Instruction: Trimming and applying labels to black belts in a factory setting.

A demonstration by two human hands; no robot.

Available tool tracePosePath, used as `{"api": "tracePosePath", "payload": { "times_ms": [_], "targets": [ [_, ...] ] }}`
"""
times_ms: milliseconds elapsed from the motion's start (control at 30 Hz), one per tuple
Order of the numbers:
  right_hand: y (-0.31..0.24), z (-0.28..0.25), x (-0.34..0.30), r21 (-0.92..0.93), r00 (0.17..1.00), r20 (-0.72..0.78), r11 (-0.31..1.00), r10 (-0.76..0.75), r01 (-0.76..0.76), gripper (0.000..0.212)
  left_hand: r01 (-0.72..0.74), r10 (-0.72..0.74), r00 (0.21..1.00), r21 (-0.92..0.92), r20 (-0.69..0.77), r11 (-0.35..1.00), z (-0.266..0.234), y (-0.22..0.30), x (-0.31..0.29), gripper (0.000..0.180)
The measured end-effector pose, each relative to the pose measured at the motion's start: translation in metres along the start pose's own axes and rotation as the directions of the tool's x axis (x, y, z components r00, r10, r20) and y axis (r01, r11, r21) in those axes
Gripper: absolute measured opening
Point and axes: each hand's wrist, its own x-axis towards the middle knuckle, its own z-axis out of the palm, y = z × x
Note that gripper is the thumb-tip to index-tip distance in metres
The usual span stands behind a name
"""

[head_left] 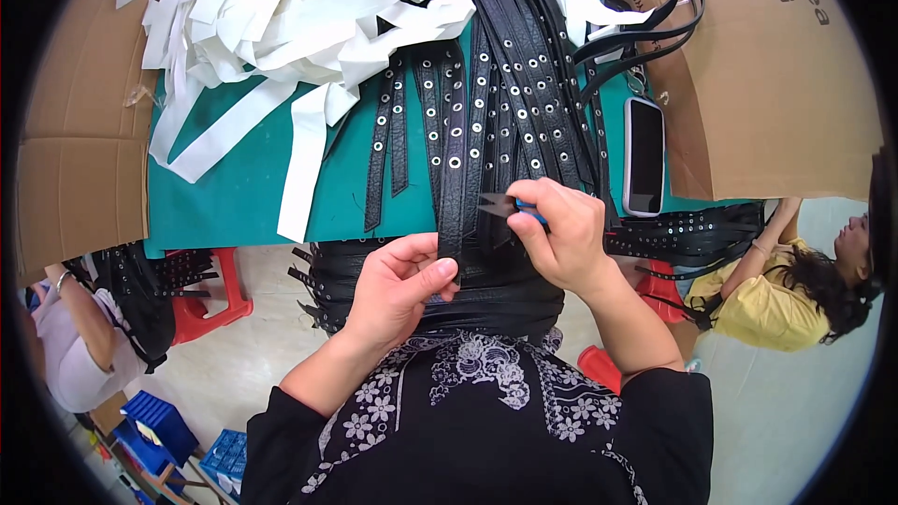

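My left hand (pixel 395 288) pinches the lower end of a black leather-look strap (pixel 452 210) between thumb and fingers, at the table's near edge. Small metal eyelets run along the strap farther up. In my right hand (pixel 569 232) is a pair of thread snips (pixel 498 206) with a blue part at the grip. Their blades point left, close to the held strap; I cannot tell whether they touch it. Beyond both hands lies a pile of similar eyelet straps (pixel 526 61), stretching to the far side of the table. More black straps (pixel 510 304) are bundled across my lap.
White fabric strips (pixel 290 14) heap at the far left of the green table (pixel 234 210). A phone (pixel 643 157) and looped black straps (pixel 687 14) are at the right. Cardboard (pixel 776 112) flanks both sides. Other people (pixel 772 304) sit left and right, near red stools (pixel 224 295).
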Motion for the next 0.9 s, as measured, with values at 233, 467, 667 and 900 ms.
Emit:
{"api": "tracePosePath", "payload": {
  "times_ms": [233,467,667,900],
  "targets": [
    [-0.007,-0.007,0.001,-0.137,0.979,0.154,0.979,-0.130,0.152,0.023,0.041,-0.042,0.999,-0.031,-0.023,0.999,-0.001,0.000,-0.002,0.022],
    [-0.008,-0.009,0.006,-0.167,0.965,0.206,0.966,-0.163,0.198,0.022,0.031,-0.031,0.999,-0.011,-0.019,0.999,-0.001,0.003,-0.004,0.022],
    [-0.010,-0.008,0.009,-0.176,0.958,0.221,0.959,-0.183,0.223,0.021,0.017,-0.017,0.999,0.008,-0.032,1.000,-0.004,-0.001,-0.003,0.023],
    [-0.008,-0.007,0.009,-0.209,0.954,0.222,0.945,-0.203,0.250,0.021,0.043,-0.043,0.999,-0.034,-0.017,0.999,-0.003,0.002,-0.004,0.021]
  ]
}}
